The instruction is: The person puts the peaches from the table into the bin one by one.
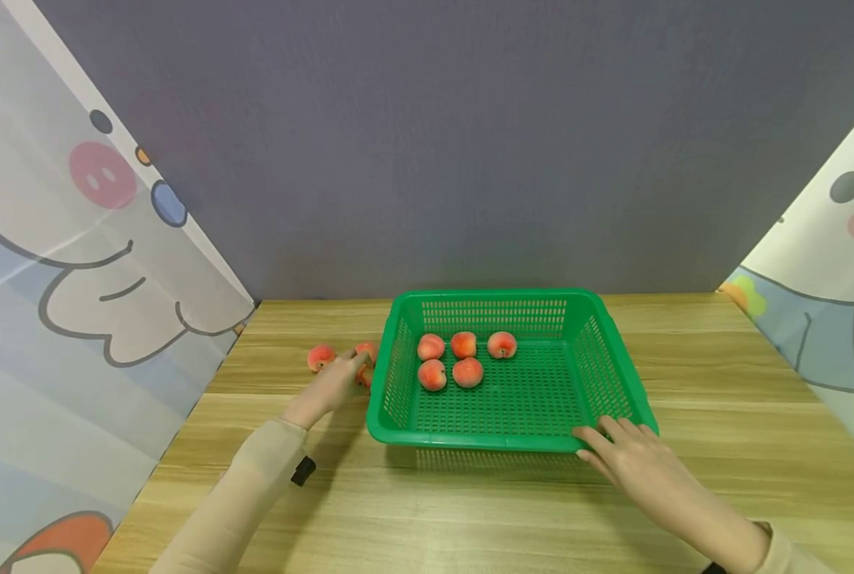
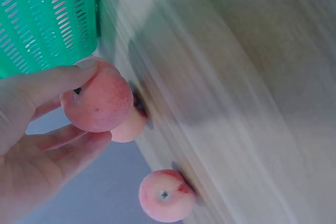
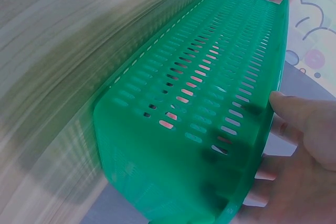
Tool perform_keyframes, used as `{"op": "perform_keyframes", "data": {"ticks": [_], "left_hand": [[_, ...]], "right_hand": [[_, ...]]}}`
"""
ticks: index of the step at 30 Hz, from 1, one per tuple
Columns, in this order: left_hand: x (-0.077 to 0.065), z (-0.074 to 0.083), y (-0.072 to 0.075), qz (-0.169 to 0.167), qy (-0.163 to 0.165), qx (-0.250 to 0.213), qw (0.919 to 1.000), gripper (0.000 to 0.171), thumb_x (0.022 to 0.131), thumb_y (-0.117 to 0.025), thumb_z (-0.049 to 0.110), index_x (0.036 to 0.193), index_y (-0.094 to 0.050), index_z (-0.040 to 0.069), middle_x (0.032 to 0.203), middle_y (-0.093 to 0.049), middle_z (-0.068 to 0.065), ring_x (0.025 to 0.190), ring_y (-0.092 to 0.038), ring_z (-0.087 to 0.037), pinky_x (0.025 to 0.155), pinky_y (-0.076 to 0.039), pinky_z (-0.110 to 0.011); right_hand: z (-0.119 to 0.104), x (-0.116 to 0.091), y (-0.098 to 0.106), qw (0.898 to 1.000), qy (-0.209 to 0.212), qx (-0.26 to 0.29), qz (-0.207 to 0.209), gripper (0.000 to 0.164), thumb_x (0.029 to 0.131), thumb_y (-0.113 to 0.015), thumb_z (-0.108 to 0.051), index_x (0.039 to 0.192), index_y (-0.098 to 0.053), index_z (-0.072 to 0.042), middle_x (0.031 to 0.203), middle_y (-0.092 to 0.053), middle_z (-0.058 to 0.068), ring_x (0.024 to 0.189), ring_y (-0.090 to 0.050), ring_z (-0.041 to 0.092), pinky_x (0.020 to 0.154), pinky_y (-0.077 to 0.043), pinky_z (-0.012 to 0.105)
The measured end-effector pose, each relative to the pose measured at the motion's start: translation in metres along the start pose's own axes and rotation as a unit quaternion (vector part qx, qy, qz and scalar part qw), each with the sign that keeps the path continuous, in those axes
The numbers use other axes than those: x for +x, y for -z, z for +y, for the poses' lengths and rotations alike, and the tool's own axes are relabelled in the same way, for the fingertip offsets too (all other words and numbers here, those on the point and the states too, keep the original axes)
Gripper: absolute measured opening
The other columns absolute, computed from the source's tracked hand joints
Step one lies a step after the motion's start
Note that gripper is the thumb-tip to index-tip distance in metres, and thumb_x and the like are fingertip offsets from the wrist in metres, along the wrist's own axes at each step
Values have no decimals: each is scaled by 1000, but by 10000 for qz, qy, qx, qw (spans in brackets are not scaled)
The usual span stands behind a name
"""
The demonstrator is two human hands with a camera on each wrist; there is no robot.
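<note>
My left hand (image 1: 332,387) is just left of the green plastic basket (image 1: 498,442), pinching a peach (image 2: 100,100) between thumb and fingers. Two other peaches lie on the table by that hand: one (image 2: 167,196) at the far left and another (image 2: 128,129) partly hidden behind the held peach. Several peaches sit inside the left half of the basket, among them a front one (image 1: 467,372). With my right hand (image 1: 638,462) I grip the basket's rim at its near right corner, fingers hooked over the edge and thumb (image 3: 287,107) along the outer side.
The basket stands on a wooden table (image 1: 470,518) close to a grey wall panel (image 1: 455,159) at the back. Cartoon-printed sheets (image 1: 75,263) hang at the left and right sides.
</note>
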State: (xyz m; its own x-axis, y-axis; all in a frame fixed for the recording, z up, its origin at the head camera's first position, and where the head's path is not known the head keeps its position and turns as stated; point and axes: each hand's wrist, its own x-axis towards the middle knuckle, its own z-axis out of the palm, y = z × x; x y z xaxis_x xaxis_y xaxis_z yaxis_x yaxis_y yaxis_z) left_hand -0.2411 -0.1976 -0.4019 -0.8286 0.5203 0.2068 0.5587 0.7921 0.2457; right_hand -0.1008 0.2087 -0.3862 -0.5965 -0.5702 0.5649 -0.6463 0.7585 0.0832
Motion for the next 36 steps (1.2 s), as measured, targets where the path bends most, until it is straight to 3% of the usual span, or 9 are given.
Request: {"op": "perform_keyframes", "data": {"ticks": [9,16,25,32,36], "left_hand": [[0,4,10,184,-173,-54,9997,31,63,-78,3,85,-56,3,76,-50,-7,63,-46,-16,51,-40,-26],[1,6,22,71,-81,-44,9999,32,64,-76,0,88,-54,1,76,-47,-10,60,-45,-17,49,-40,-26],[4,8,34,-60,-144,131,9998,34,66,-74,-1,94,-55,-3,86,-52,-17,70,-55,-24,55,-47,-29],[5,8,42,-31,-48,188,9998,32,65,-75,-1,89,-55,2,77,-47,-8,63,-47,-18,53,-42,-28],[5,7,47,80,-222,214,9995,32,65,-75,-2,88,-54,1,76,-46,-7,62,-45,-17,53,-41,-27]], "right_hand": [[0,0,0,10000,-10,41,-32,57,95,-19,-42,94,-63,-6,78,-56,6,65,-58,24,52,-49,38],[0,-1,0,9999,-54,96,-108,56,95,-21,-43,95,-63,-6,81,-58,8,68,-59,27,54,-49,44],[1,0,0,10000,-24,60,-18,57,96,-19,-42,94,-63,-6,78,-56,6,65,-57,23,51,-48,38],[1,0,-1,10000,3,15,-21,56,95,-19,-42,94,-63,-7,77,-55,3,62,-55,18,49,-45,31],[1,0,-1,10000,15,9,-6,57,95,-19,-42,93,-64,-7,77,-55,3,61,-55,18,48,-45,30]]}}
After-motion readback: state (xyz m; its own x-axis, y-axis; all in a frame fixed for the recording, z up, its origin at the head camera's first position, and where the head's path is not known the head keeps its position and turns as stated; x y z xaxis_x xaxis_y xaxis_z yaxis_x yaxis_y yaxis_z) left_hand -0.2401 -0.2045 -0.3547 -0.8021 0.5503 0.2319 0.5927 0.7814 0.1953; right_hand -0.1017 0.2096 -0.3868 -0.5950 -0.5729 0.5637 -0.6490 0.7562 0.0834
